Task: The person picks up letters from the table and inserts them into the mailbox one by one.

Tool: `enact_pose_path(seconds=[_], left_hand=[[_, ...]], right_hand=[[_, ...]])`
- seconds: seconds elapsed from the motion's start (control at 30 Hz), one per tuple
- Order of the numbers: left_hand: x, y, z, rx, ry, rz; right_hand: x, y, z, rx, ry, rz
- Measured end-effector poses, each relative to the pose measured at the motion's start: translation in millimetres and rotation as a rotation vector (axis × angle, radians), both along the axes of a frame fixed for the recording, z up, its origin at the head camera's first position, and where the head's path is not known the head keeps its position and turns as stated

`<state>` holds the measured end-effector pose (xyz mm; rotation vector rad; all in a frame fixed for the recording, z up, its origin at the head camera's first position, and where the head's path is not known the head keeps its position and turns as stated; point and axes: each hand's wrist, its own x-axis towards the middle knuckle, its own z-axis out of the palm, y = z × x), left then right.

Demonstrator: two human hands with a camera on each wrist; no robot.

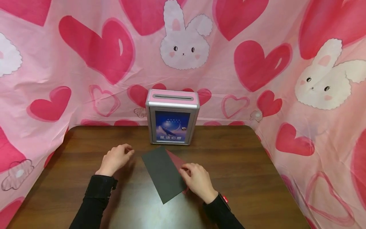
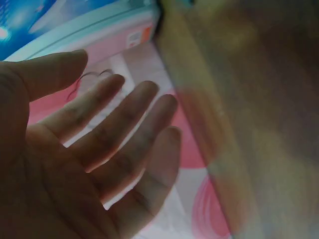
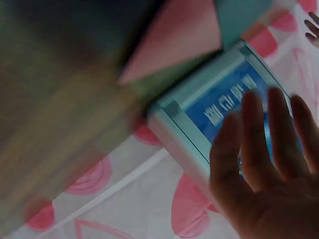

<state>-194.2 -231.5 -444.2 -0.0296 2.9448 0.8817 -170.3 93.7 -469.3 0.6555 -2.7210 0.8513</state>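
Observation:
A dark grey card (image 1: 163, 175) sits askew over the wooden table, with a red layer (image 1: 173, 158) showing from beneath its right side. My right hand (image 1: 197, 179) is at the card's right edge; whether it touches the card is unclear. In the right wrist view its fingers (image 3: 254, 139) are loosely extended and nothing is in them, while the red layer appears as a pink triangle (image 3: 182, 37) beyond. My left hand (image 1: 115, 159) hovers left of the card, apart from it. The left wrist view shows its fingers (image 2: 119, 129) spread and holding nothing.
A pink and silver box (image 1: 149, 124) stands upright behind the card, with a slot (image 1: 172, 97) on top and a blue picture on its front door with a small lock (image 1: 184, 128). A pink cloth (image 1: 223, 73) with hearts and rabbits hangs around the wooden table (image 1: 243, 178).

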Motion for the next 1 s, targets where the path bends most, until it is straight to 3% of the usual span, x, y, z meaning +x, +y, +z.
enact_pose_path(seconds=[0.1, 0.23, 0.5, 1.0], left_hand=[[-0.4, 6, -6.7, -0.032, -0.053, -0.009], [-1.2, 14, -13.8, -0.051, -0.116, -0.029], [-12.1, 31, -25.3, -0.072, -0.151, -0.041], [-32.6, 49, -37.6, -0.149, -0.245, 0.003]], right_hand=[[7.0, 1, -8.5, 0.105, -0.129, 0.016], [14.7, -1, -17.9, 0.165, -0.209, 0.017], [22.4, -11, -23.0, 0.254, -0.226, -0.068], [14.8, -26, -33.2, 0.372, -0.271, -0.148]])
